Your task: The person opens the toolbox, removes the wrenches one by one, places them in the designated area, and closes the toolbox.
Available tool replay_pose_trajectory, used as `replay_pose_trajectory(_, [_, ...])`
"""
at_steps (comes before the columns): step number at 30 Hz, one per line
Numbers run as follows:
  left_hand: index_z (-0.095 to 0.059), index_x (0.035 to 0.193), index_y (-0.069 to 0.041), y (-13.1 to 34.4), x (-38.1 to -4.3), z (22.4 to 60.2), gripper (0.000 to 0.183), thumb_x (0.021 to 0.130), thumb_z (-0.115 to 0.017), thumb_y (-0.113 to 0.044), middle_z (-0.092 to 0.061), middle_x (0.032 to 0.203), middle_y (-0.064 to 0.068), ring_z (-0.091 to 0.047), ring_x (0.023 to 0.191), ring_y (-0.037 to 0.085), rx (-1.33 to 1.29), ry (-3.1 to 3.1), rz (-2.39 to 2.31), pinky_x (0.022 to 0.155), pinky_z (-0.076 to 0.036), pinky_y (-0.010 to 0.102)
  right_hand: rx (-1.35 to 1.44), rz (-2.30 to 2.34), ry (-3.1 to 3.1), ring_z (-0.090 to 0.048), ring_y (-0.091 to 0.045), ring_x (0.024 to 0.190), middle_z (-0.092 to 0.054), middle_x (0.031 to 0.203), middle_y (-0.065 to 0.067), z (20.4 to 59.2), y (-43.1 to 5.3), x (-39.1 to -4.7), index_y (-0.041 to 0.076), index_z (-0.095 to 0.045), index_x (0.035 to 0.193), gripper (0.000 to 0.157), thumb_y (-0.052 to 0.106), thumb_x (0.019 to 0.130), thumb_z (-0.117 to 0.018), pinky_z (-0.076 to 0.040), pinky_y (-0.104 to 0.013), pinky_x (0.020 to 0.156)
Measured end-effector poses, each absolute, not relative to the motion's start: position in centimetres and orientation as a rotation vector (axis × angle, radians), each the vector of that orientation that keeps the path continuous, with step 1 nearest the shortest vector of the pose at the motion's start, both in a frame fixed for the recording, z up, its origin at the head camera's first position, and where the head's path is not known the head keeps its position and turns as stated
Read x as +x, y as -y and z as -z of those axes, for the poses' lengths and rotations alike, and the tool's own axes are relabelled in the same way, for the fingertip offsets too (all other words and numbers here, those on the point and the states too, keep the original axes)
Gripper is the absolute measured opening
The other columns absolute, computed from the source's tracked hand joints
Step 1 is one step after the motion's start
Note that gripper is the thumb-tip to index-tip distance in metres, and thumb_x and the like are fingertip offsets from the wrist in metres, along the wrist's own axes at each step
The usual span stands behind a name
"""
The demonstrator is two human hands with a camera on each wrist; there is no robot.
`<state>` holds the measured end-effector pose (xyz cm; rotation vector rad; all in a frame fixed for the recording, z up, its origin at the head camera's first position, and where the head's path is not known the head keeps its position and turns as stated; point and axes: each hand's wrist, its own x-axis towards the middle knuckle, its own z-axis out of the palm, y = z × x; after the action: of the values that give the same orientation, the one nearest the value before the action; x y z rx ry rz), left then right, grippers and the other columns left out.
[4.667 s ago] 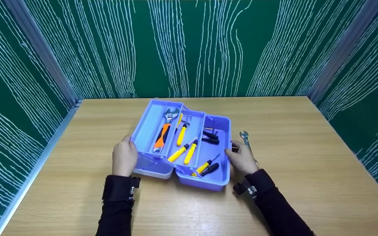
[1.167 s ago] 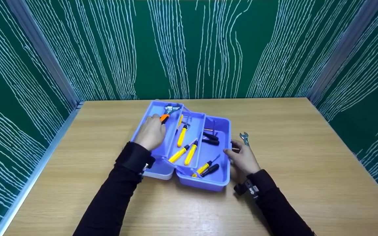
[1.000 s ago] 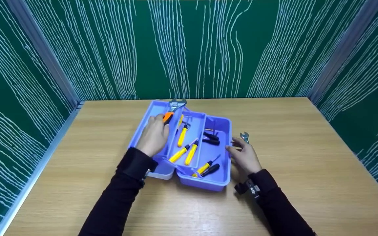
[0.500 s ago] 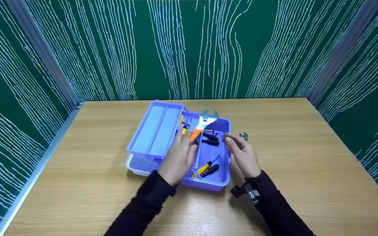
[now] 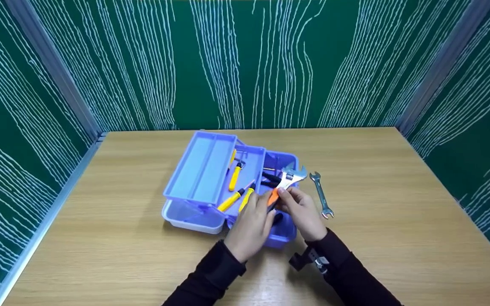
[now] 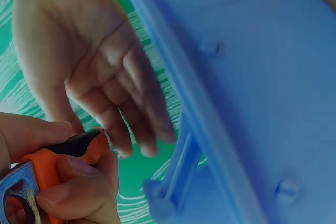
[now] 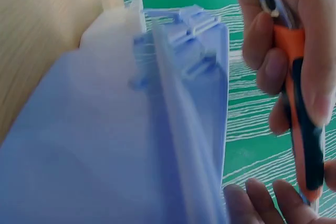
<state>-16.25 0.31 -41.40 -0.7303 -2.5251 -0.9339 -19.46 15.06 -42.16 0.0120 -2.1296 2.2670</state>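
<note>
My left hand (image 5: pixel 249 227) grips an adjustable wrench (image 5: pixel 286 177) by its orange and black handle (image 7: pixel 296 114), lifted over the right part of a purple toolbox (image 5: pixel 198 168). The steel head points up and away to the right. My right hand (image 5: pixel 303 212) meets the wrench from the other side, its thumb overlapping the handle near the head. In the left wrist view, the right hand (image 6: pixel 89 51) shows its palm with the fingers fairly straight, fingertips right by the handle. The right wrist view has fingertips (image 7: pixel 252 195) and thumb on either side of the wrench's far end.
Several yellow-handled screwdrivers (image 5: pixel 232 199) and black-handled tools (image 5: pixel 270 180) lie in the toolbox's middle and right compartments. An open-end wrench (image 5: pixel 321 195) rests on the wooden table (image 5: pixel 377 238) beside it. Green patterned panels (image 5: pixel 287 63) enclose the back and sides.
My left hand has left the toolbox's side, taken the adjustable wrench out of the upper tray and carried it right. My right hand has come off the toolbox's right rim toward the wrench.
</note>
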Motion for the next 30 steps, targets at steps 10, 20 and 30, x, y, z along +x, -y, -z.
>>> replay_pose_trajectory(10, [-0.05,0.137,0.003,-0.6,-15.6,41.8,0.043,0.098,-0.056,-0.015,-0.055,0.105,0.013,-0.058,0.088,0.021,-0.697,2.542,0.868,0.081,-0.054,0.035,-0.101,-2.34,2.165,-0.061,-0.01,0.066,-0.065,0.077,-0.001,42.0,-15.0,-19.6,-0.004,-0.063,0.094,0.021,0.01,0.101,-0.049,-0.055,-0.021,0.065])
replay_pose_trajectory(20, [-0.051,0.137,0.003,0.2,-15.2,41.5,0.049,0.095,-0.062,-0.019,-0.061,0.111,0.013,-0.06,0.093,0.02,-0.766,2.567,0.905,0.082,-0.053,0.032,-0.163,-2.447,2.098,-0.058,-0.007,0.064,-0.063,0.075,0.001,41.7,-15.5,-19.6,0.001,-0.061,0.09,0.02,0.009,0.1,-0.046,-0.052,-0.02,0.062])
replay_pose_trajectory(30, [-0.063,0.125,0.002,2.8,-15.5,39.6,0.041,0.094,-0.065,-0.025,-0.069,0.108,0.013,-0.067,0.088,0.02,-0.745,2.526,1.03,0.076,-0.057,0.029,-0.143,-2.575,2.036,-0.061,-0.008,0.06,-0.064,0.074,0.001,41.0,-17.5,-19.9,0.003,-0.055,0.097,0.021,0.014,0.105,-0.038,-0.052,-0.021,0.056])
